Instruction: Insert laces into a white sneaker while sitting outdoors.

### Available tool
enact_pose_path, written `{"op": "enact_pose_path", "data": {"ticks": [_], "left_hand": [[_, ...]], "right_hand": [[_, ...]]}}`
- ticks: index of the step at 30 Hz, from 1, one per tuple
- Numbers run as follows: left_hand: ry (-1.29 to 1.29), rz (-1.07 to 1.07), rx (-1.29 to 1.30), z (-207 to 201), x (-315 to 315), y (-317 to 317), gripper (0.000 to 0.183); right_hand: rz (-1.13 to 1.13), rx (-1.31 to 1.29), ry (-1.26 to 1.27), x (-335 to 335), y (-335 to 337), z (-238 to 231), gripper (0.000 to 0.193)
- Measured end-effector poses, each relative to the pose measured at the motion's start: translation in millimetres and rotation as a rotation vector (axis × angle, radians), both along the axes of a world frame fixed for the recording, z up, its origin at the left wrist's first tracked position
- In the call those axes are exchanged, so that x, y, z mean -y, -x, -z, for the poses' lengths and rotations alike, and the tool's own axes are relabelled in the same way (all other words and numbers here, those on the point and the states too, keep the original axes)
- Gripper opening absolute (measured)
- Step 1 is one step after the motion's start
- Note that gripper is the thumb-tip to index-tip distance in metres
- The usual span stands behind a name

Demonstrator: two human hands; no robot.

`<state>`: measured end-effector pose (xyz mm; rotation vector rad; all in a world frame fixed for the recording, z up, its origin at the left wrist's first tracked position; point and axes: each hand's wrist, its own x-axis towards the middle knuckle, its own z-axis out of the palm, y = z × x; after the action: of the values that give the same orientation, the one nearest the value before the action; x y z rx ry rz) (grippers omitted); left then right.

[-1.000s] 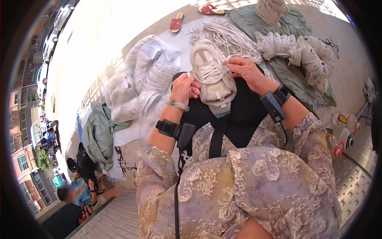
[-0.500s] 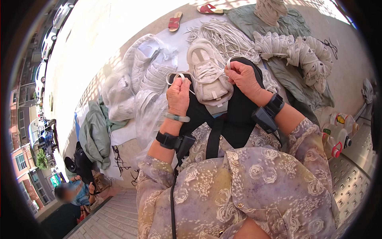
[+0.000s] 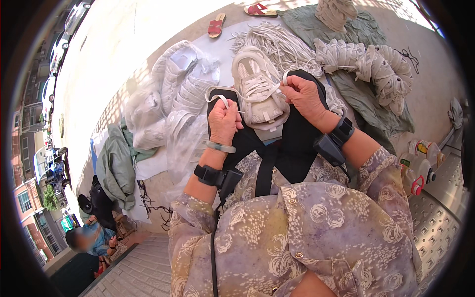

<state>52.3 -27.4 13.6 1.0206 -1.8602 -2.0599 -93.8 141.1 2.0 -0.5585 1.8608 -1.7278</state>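
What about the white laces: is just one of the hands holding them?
No, the left hand and the right hand each pinch part of the white laces, one to either side of the shoe.

Lace point(image 3: 257, 89) partly hidden by hands point(image 3: 223, 121) point(image 3: 304, 99), co-worker's head point(image 3: 75, 240) blurred

We see a rounded cream lace-up sneaker point(image 3: 261, 107) and a heap of flat off-white shoelaces point(image 3: 279, 47). We find white roses and dashes patterning a thin mauve-and-ochre blouse point(image 3: 309, 218), and plain black cloth trousers point(image 3: 299, 138). We also note red-strapped, tan-soled slide sandals point(image 3: 216, 24) and a crumpled grey-green fabric sheet point(image 3: 368, 34).
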Motion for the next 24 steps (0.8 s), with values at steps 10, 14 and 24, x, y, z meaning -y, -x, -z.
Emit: {"op": "enact_pose_path", "data": {"ticks": [10, 14, 24], "left_hand": [[0.03, -0.023, -0.026, 1.1, 0.0, 0.2, 0.009], [0.074, -0.076, -0.082, 5.5, -5.0, 11.2, 0.008], [0.372, -0.049, -0.099, 40.2, -0.4, 16.1, 0.004]], "right_hand": [[-0.06, 0.038, -0.014, 10.6, 0.1, 15.7, 0.01], [0.02, -0.152, -0.056, 7.7, -1.2, 25.8, 0.019], [-0.08, 0.028, 0.011, -3.4, -1.6, 13.6, 0.014]]}}
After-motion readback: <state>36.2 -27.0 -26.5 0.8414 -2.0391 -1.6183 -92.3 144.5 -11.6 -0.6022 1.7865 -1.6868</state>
